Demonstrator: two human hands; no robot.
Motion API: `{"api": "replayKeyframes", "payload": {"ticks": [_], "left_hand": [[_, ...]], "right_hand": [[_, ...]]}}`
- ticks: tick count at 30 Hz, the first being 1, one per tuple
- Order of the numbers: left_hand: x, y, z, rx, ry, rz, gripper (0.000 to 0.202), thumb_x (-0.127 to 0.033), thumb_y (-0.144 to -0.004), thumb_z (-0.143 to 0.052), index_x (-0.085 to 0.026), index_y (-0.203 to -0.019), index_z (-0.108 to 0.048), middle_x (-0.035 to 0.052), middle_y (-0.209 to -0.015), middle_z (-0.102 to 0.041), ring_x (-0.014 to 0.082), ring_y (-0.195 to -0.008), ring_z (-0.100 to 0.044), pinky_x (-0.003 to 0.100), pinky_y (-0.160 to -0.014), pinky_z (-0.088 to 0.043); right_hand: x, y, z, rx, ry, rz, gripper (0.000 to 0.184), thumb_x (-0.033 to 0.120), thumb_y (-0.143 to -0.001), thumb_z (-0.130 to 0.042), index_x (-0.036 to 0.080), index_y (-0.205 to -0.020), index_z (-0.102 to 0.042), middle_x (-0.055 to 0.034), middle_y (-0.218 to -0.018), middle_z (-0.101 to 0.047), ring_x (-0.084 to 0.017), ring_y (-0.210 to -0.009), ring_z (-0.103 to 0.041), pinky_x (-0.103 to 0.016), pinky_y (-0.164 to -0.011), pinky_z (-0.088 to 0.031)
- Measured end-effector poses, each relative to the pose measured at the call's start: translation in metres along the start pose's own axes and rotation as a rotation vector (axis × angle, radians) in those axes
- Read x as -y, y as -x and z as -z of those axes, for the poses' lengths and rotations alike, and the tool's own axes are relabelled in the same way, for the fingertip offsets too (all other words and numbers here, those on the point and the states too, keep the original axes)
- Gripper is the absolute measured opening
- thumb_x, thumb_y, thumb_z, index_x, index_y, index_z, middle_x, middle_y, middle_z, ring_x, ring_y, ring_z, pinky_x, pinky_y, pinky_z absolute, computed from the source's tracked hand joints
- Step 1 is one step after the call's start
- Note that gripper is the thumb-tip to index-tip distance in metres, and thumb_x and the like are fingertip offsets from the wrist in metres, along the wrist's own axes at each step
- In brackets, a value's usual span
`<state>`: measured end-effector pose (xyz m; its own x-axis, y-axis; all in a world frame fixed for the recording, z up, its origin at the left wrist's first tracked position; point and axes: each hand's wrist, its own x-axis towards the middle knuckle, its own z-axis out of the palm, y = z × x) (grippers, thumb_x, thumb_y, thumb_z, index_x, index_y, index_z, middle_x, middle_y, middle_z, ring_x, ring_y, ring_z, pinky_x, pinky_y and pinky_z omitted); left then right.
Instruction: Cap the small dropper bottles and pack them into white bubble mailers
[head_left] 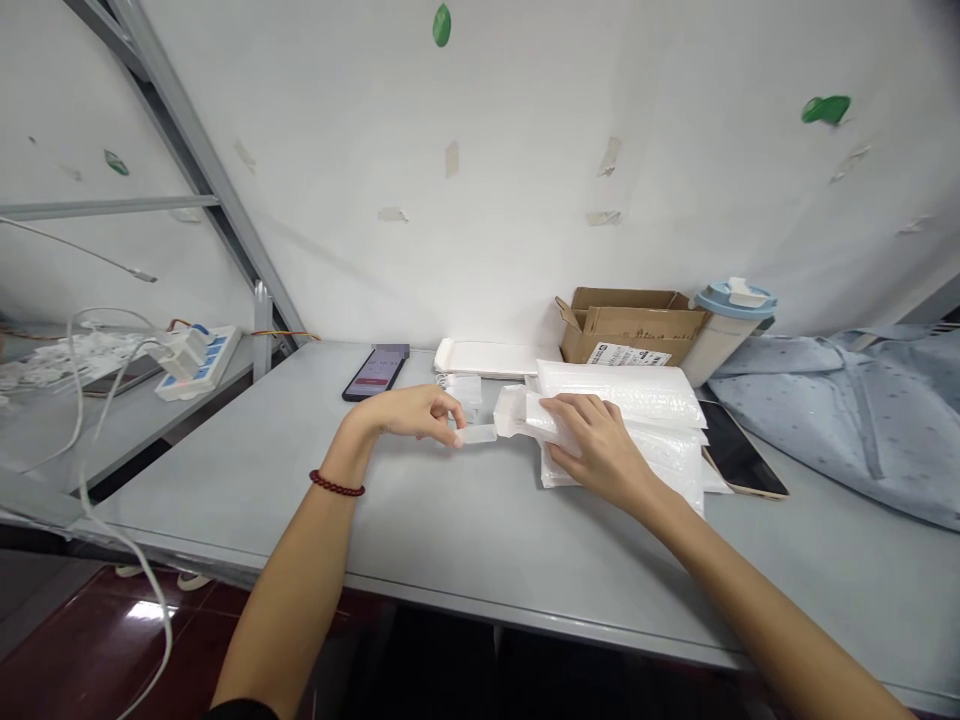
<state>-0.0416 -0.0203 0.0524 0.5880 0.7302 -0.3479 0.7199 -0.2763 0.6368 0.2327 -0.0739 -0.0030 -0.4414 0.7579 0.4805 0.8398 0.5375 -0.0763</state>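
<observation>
Between the thumb and fingers of my left hand [426,412] is a small translucent plastic piece [477,434], pointing right. Its far end reaches the open flap of a slim white box [511,411]; whether they touch, I cannot tell. My right hand [592,445] is wrapped over that box, which lies on top of white bubble mailers [667,460]. Much of the box is hidden under my right fingers. Just behind my left hand lies a small clear bag [466,389] with something coiled at its edge.
Along the wall stand a flat white box [499,358], an open cardboard box [637,335] and a tumbler [727,335]. A lit phone [376,371] lies left, a dark tablet [742,452] right, beside a blue cloth bag [825,410]. A power strip [202,365] with cables is far left.
</observation>
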Motion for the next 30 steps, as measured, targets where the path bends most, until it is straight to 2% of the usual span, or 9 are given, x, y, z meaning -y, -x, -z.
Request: {"api": "replayKeyframes", "payload": {"ticks": [5, 9, 11, 14, 16, 19, 23, 26, 30], "left_hand": [[-0.01, 0.017, 0.008, -0.123, 0.195, -0.118, 0.024, -0.041, -0.07, -0.067, -0.021, -0.081, -0.067, 0.0006, -0.079, -0.061, 0.0136, -0.071, -0.053, 0.023, -0.064, -0.042], [-0.009, 0.01, 0.004, -0.233, 0.241, -0.06, 0.025, -0.039, -0.066, -0.07, -0.018, -0.079, -0.068, -0.0007, -0.065, -0.057, 0.0114, -0.059, -0.049, 0.023, -0.057, -0.04], [-0.009, 0.002, -0.001, -0.277, 0.22, -0.046, 0.024, -0.037, -0.065, -0.071, -0.017, -0.079, -0.069, -0.0001, -0.064, -0.057, 0.0115, -0.059, -0.048, 0.022, -0.053, -0.039], [-0.014, -0.01, -0.013, -0.342, 0.196, -0.066, 0.019, -0.031, -0.064, -0.068, -0.015, -0.076, -0.071, 0.0009, -0.065, -0.058, 0.0121, -0.06, -0.05, 0.021, -0.051, -0.037], [-0.02, -0.018, -0.025, -0.385, 0.17, -0.097, 0.014, -0.026, -0.065, -0.065, -0.014, -0.071, -0.071, -0.0008, -0.057, -0.055, 0.0108, -0.054, -0.048, 0.021, -0.049, -0.034], [-0.03, -0.029, -0.043, -0.403, 0.192, -0.226, 0.015, -0.021, -0.069, -0.057, -0.014, -0.062, -0.068, -0.0023, -0.052, -0.051, 0.0094, -0.051, -0.043, 0.021, -0.049, -0.031], [-0.037, -0.041, -0.061, -0.401, 0.254, -0.377, 0.024, -0.017, -0.073, -0.045, -0.015, -0.064, -0.067, -0.0018, -0.059, -0.055, 0.0101, -0.057, -0.047, 0.021, -0.055, -0.035], [-0.037, -0.048, -0.07, -0.466, 0.278, -0.421, 0.025, -0.017, -0.075, -0.044, -0.014, -0.063, -0.066, -0.0018, -0.059, -0.053, 0.0105, -0.06, -0.046, 0.02, -0.056, -0.035], [-0.036, -0.056, -0.083, -0.609, 0.283, -0.472, 0.029, -0.014, -0.074, -0.045, -0.014, -0.046, -0.055, -0.0032, -0.051, -0.04, 0.0086, -0.054, -0.039, 0.02, -0.052, -0.031]], "right_hand": [[0.0, 0.0, 0.0, 0.011, 0.001, -0.007, 0.041, 0.018, -0.079, -0.051, 0.019, -0.12, -0.048, -0.0117, -0.117, -0.056, -0.026, -0.107, -0.049, -0.04, -0.085, -0.036], [0.0, 0.0, 0.0, 0.009, -0.001, 0.001, 0.043, 0.017, -0.078, -0.051, 0.018, -0.121, -0.048, -0.0122, -0.117, -0.056, -0.026, -0.107, -0.048, -0.04, -0.085, -0.035], [0.0, 0.0, 0.0, 0.008, -0.001, 0.009, 0.043, 0.016, -0.078, -0.051, 0.018, -0.121, -0.048, -0.0122, -0.117, -0.056, -0.026, -0.106, -0.048, -0.04, -0.085, -0.035], [0.001, 0.0, 0.0, 0.007, -0.004, 0.022, 0.045, 0.014, -0.076, -0.051, 0.018, -0.121, -0.048, -0.0117, -0.116, -0.057, -0.026, -0.106, -0.048, -0.041, -0.085, -0.035], [0.001, 0.0, -0.001, 0.004, -0.013, 0.041, 0.046, 0.013, -0.075, -0.05, 0.018, -0.121, -0.048, -0.0116, -0.115, -0.057, -0.026, -0.105, -0.049, -0.041, -0.085, -0.036], [0.001, 0.001, -0.003, -0.003, -0.035, 0.07, 0.047, 0.012, -0.074, -0.05, 0.018, -0.12, -0.048, -0.0117, -0.114, -0.057, -0.026, -0.105, -0.049, -0.041, -0.084, -0.037], [-0.001, 0.001, -0.003, -0.027, -0.069, 0.079, 0.047, 0.012, -0.074, -0.05, 0.019, -0.121, -0.047, -0.012, -0.113, -0.056, -0.027, -0.103, -0.049, -0.041, -0.083, -0.038], [-0.002, 0.001, -0.002, -0.038, -0.113, 0.092, 0.049, 0.012, -0.074, -0.051, 0.019, -0.122, -0.046, -0.0119, -0.112, -0.056, -0.027, -0.103, -0.049, -0.041, -0.084, -0.04], [0.0, 0.0, -0.001, -0.016, -0.181, 0.114, 0.048, 0.01, -0.075, -0.05, 0.02, -0.122, -0.046, -0.0109, -0.11, -0.056, -0.026, -0.102, -0.05, -0.04, -0.085, -0.042]]}}
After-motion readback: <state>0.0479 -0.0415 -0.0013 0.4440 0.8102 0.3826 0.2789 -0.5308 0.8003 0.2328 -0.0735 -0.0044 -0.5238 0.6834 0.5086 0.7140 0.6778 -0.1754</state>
